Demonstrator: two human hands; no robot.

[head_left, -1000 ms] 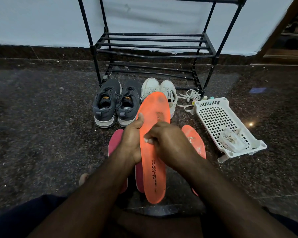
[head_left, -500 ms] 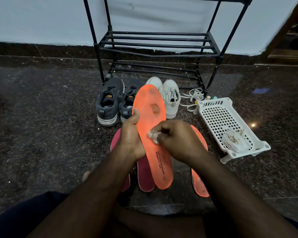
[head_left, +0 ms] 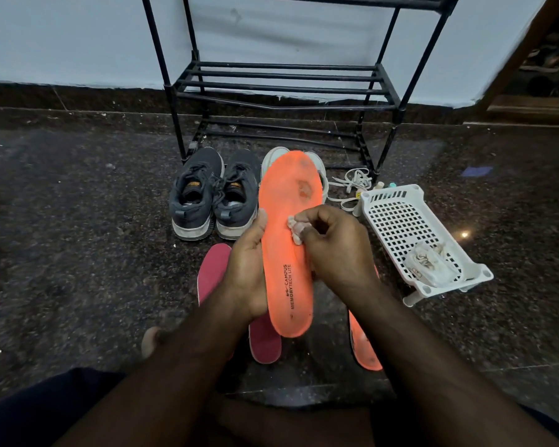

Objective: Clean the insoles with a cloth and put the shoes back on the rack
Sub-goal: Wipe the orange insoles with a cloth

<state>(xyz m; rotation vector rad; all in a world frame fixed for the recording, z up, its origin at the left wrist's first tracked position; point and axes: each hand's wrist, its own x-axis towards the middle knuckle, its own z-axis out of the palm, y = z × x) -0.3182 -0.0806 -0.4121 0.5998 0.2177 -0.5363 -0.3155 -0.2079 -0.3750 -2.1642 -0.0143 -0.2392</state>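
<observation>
My left hand (head_left: 246,272) grips an orange insole (head_left: 288,253) by its left edge and holds it upright above the floor. A small pale cloth (head_left: 296,232), bunched up, is pinched in my right hand (head_left: 334,253) and pressed against the middle of that insole. The insole shows worn patches near its toe. A second orange insole (head_left: 365,346) lies on the floor under my right forearm. Two dark red insoles (head_left: 212,269) lie flat below my left hand. A pair of grey sneakers (head_left: 212,195) and a pair of white sneakers (head_left: 271,158), partly hidden, stand before the black rack (head_left: 281,82).
A white perforated plastic basket (head_left: 410,233) lies at the right with a clear packet inside. Loose white laces (head_left: 352,183) and small bottles sit by the rack's right leg. The floor is dark speckled stone. My bare toe (head_left: 150,341) shows at the lower left.
The orange insole has been raised and moved away from me, so its heel now sits higher. My right hand with the cloth has shifted up along it towards the toe.
</observation>
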